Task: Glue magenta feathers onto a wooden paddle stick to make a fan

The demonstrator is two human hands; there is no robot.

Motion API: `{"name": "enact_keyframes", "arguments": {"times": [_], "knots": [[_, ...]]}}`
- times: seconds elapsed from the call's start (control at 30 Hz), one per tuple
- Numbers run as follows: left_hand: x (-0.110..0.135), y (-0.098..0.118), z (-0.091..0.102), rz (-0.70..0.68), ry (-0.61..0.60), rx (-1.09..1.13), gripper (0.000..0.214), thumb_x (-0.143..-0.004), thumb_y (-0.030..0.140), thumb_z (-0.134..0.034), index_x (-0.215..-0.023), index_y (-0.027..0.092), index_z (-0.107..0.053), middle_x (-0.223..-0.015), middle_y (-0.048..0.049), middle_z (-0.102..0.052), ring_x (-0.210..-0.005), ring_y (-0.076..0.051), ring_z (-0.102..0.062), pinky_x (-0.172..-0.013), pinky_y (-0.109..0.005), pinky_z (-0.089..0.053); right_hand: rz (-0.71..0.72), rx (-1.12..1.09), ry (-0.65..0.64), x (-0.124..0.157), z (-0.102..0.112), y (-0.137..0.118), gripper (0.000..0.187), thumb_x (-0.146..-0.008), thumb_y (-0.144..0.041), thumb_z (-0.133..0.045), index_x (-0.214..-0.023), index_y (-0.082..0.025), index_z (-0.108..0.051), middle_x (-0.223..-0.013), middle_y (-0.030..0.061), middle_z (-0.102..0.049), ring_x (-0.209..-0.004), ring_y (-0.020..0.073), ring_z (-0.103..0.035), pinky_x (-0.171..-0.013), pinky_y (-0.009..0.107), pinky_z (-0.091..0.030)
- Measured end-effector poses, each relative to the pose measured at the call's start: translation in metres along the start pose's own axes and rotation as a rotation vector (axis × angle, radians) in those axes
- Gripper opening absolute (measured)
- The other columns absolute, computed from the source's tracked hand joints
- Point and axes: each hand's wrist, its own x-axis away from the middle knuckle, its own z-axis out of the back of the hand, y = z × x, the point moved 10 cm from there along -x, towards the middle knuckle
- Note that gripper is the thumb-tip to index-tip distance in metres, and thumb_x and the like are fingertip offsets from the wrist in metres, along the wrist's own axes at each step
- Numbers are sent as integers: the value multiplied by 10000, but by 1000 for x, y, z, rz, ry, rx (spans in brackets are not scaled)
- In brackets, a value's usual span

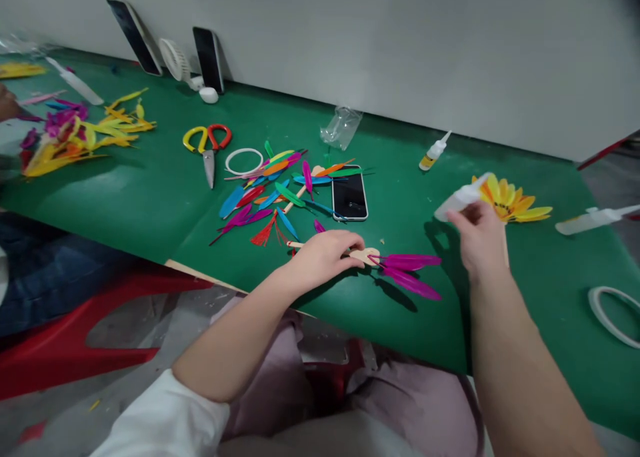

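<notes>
My left hand (325,260) is closed around a flat wooden stick with a rounded head (371,255), low over the near part of the table. Two magenta feathers (411,277) fan out from that head to the right, and a red tassel (264,233) lies near its other end. Raised at the right, my right hand (483,240) grips a white glue bottle (457,201), whose spout is tilted up to the right. Behind this hand sits a fan of yellow feathers (510,200). Multicoloured feathers (270,183) lie beyond my left hand.
A phone (350,200), scissors (209,157), a white ring (244,161) and a clear plastic bag (342,129) are on the green table. A small bottle (434,154), another glue bottle (590,221) and a larger ring (613,315) lie right. Another person sits left, near yellow feathers.
</notes>
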Motion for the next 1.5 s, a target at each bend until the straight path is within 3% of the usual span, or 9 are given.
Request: {"name": "enact_keyframes", "arguments": {"times": [0.13,0.4,0.6,0.73,0.87,1.0,1.17,1.37,1.5], "knots": [[1,-1,9,23,57,27,188,-775,332,-560,-891,184,-553,-829,13,-599,-753,-118,-534,-648,-215,-375,-53,126,-107,4,-20,18,374,-589,-267,-690,-917,-196,-523,-878,15,-609,-836,171,-590,-830,392,-442],[2,-5,16,63,134,33,184,-779,328,-551,-900,189,-550,-809,22,-587,-695,-107,-526,-618,-220,-375,-16,215,-118,4,-16,26,456,-588,-339,-687,-982,-188,-515,-972,51,-613,-913,203,-579,-840,405,-434],[4,-5,27,95,220,37,174,-769,323,-562,-884,193,-551,-843,18,-595,-742,-113,-534,-661,-222,-407,-68,486,33,28,26,17,387,-715,-461,-529,-960,-168,-593,-839,64,-636,-754,188,-589,-713,358,-453],[7,0,33,89,323,37,172,-755,292,-582,-892,192,-552,-868,9,-610,-793,-123,-545,-697,-230,-425,64,798,-263,66,-11,-6,388,-701,-526,-515,-832,-187,-649,-832,80,-634,-785,214,-565,-693,337,-416],[11,3,36,100,415,45,196,-731,277,-615,-891,182,-553,-839,-1,-620,-756,-122,-554,-678,-228,-438,167,996,-343,93,-44,-24,417,-661,-596,-533,-755,-202,-630,-749,73,-606,-762,224,-531,-638,316,-371],[13,3,38,109,457,58,201,-720,264,-628,-890,183,-558,-818,-1,-620,-716,-116,-553,-649,-220,-442,149,1013,-458,104,-59,-24,345,-716,-550,-513,-656,-215,-570,-684,26,-587,-697,188,-506,-598,282,-327],[16,0,43,134,491,61,175,-740,281,-604,-886,192,-567,-829,3,-618,-711,-108,-555,-653,-215,-444,120,967,-504,112,-53,-24,307,-738,-500,-518,-852,-222,-580,-723,22,-589,-714,184,-523,-609,279,-334],[16,-2,41,143,449,50,197,-749,296,-593,-916,197,-562,-880,0,-625,-745,-115,-563,-672,-226,-448,133,986,-567,123,-55,-27,201,-777,-351,-486,-651,-205,-547,-687,43,-578,-687,194,-526,-631,313,-372],[15,0,39,134,409,24,210,-757,321,-579,-922,192,-559,-893,-14,-629,-806,-142,-571,-720,-262,-451,-51,693,-499,122,-36,-26,179,-773,-387,-488,-731,-217,-530,-696,26,-603,-639,182,-565,-600,315,-432]]}}
